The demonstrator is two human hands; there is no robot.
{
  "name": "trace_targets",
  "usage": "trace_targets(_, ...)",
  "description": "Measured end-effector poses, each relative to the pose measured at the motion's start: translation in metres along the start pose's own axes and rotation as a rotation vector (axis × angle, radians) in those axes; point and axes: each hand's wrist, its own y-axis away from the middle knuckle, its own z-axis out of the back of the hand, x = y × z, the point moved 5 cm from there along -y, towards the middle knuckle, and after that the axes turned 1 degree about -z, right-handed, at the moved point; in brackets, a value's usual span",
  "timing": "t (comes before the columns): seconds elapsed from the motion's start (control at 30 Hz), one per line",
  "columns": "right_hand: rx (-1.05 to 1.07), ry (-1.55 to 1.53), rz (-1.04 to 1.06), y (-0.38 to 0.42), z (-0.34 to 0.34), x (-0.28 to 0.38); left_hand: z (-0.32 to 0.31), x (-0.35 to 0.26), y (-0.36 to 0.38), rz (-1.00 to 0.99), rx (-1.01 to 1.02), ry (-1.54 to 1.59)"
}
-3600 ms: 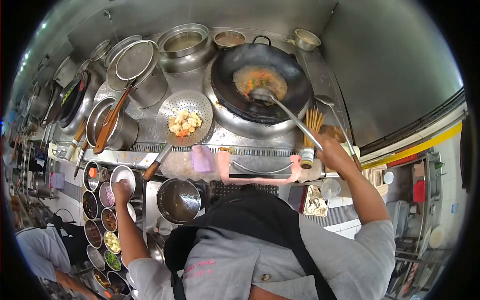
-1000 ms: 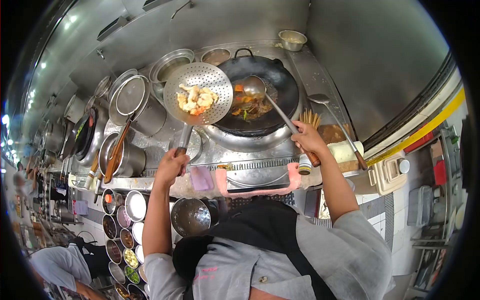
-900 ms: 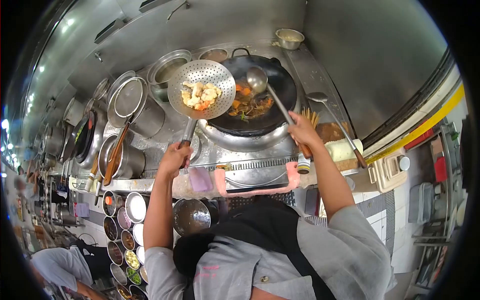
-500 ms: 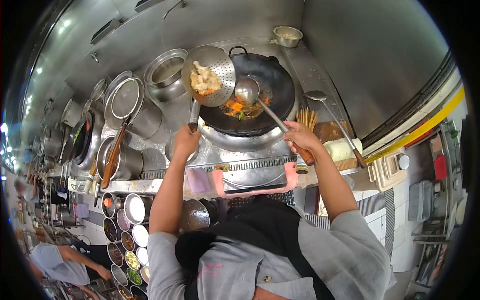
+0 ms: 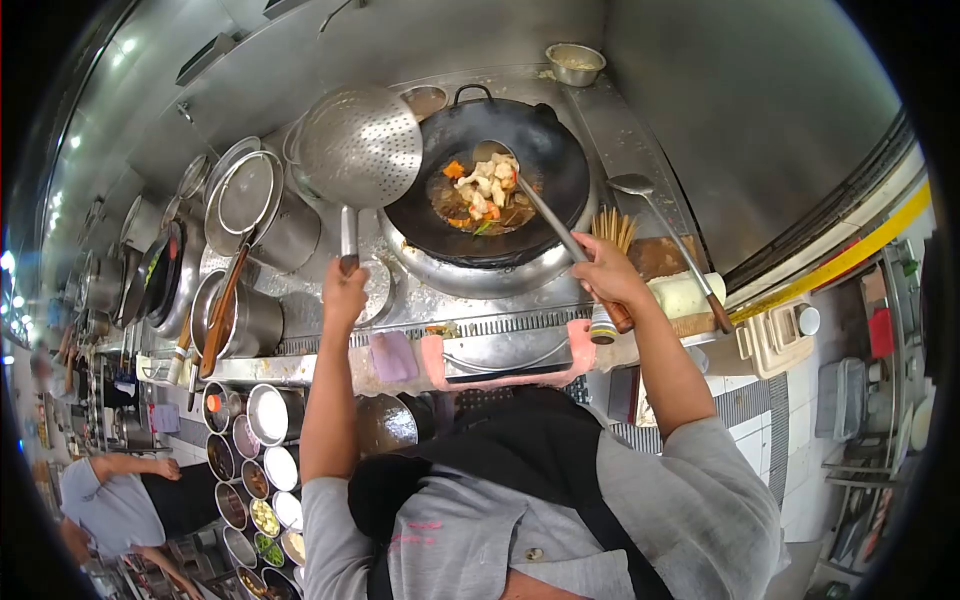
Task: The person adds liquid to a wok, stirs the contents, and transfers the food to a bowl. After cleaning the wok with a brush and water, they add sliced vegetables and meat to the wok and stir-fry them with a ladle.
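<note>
1. Wok [image 5: 555, 150], black, with a loop handle at its far edge; seated on a round metal burner ring [image 5: 470, 286] of the cooking range, ahead of the person.
2. Pale food pieces [image 5: 488, 184], heaped in the middle of the wok; orange pieces, a bit of green and brown liquid lie around and beneath them.
3. Ladle [image 5: 545, 212], metal, with a wooden grip end; its bowl is inside the wok, at the far side of the heap; its shaft slants back over the near right rim.
4. Right hand [image 5: 608, 272], grasping the ladle by its handle, fingers wrapped round it.
5. Perforated strainer [image 5: 360, 145], round, raised to the left of the wok; its right edge overlaps the wok's left rim in view.
6. Left hand [image 5: 344, 292], clenched round the strainer's handle, near its lower end.
7. Bundle of thin sticks [image 5: 614, 228], just beside the wok's right side; spatula [image 5: 662, 230] to the right of that, laid slantwise.
8. Metal bowl [image 5: 575, 64], in the far corner; purple cloth [image 5: 393, 357], on the range's near ledge.
9. Wire-mesh strainer [image 5: 246, 192], resting across a tall pot [image 5: 292, 232], left.
10. Ingredient containers [image 5: 264, 518], in rows, lower left; co-worker [image 5: 108, 508] beyond them.
</note>
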Motion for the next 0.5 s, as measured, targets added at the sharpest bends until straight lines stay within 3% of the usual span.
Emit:
trace_targets(0.1,-0.105,0.263,0.112,-0.001,0.006,-0.004,0.033,0.021,0.036,0.125,0.064,0.263)
trace_targets(0.23,-0.198,0.268,0.191,0.013,0.004,0.008,0.058,0.054,0.087,0.305,0.136,0.441)
trace_targets(0.33,-0.237,0.235,0.319,0.018,0.004,0.005,0.066,0.088,0.113,0.447,0.169,0.473)
trace_targets(0.5,-0.275,0.256,0.313,0.033,-0.002,0.015,0.077,0.134,0.127,0.544,0.204,0.446)
